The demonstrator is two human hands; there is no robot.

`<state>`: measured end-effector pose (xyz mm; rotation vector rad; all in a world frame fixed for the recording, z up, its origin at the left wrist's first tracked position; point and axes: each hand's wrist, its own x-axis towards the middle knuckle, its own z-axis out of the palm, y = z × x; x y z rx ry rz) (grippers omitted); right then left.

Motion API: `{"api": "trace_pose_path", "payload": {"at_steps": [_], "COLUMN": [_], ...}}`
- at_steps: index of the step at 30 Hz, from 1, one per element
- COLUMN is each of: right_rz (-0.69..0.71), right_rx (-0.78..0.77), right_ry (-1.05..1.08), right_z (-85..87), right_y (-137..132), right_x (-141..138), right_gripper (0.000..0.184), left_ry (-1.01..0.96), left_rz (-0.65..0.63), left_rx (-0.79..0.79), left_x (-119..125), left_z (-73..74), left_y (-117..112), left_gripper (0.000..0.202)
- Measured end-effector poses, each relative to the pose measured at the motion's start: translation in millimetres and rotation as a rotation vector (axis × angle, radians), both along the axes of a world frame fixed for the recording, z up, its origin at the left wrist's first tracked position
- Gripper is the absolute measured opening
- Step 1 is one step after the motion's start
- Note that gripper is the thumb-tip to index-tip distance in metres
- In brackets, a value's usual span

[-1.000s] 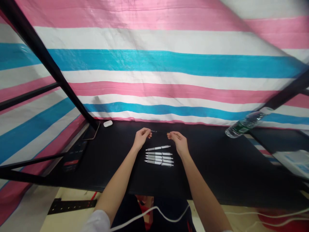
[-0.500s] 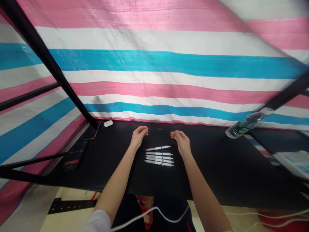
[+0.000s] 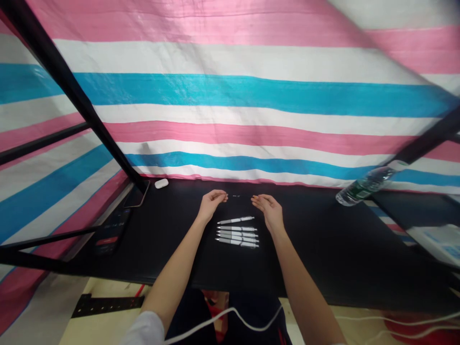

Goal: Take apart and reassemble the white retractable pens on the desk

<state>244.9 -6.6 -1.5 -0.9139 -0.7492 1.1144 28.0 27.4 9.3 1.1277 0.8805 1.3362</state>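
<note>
My left hand [image 3: 212,203] is over the black table with thumb and fingertips pinched together; anything between them is too small to make out. Facing it, my right hand [image 3: 269,208] is closed at the fingertips on a thin pen refill [image 3: 236,195]. Only the refill's pale, clear end shows in the gap between my hands; its dark shaft blends into the table. Closer to me lie several white-and-grey pens [image 3: 237,236] in a near-parallel row, tips to the left. One pen [image 3: 235,220] sits slightly apart above the row, at a small tilt.
A white earbud case [image 3: 161,183] and a phone [image 3: 137,194] lie at the back left, with a dark box-like item [image 3: 110,232] nearer. A clear bottle [image 3: 362,188] lies at the right. Black frame bars flank the table [image 3: 316,249]; a white cable [image 3: 233,311] hangs in front.
My left hand has moved slightly right, and my right hand slightly left, narrowing the gap. The refill's dark shaft and an orange bit by my right fingers no longer show. The pens have not moved.
</note>
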Motion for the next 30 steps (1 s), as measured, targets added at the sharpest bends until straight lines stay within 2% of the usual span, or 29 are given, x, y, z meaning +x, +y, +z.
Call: {"api": "trace_pose_path", "payload": {"at_steps": [21,30], "right_rz": [0.018,0.053], "right_rx": [-0.008,-0.015], "right_ry": [-0.04,-0.061], "right_z": [4.1,1.6], "right_y": [-3.5,-2.7], "right_x": [-3.5,-10.0], "right_gripper": [0.026,0.031], "left_ry": [0.059,0.123], "left_rz": [-0.056,-0.066], "left_rx": [0.003,-0.001], "left_x": [5.3,10.7], "left_z": [0.0,-3.6], "left_y": [-3.8,-6.6], "left_gripper": [0.028,0.027]}}
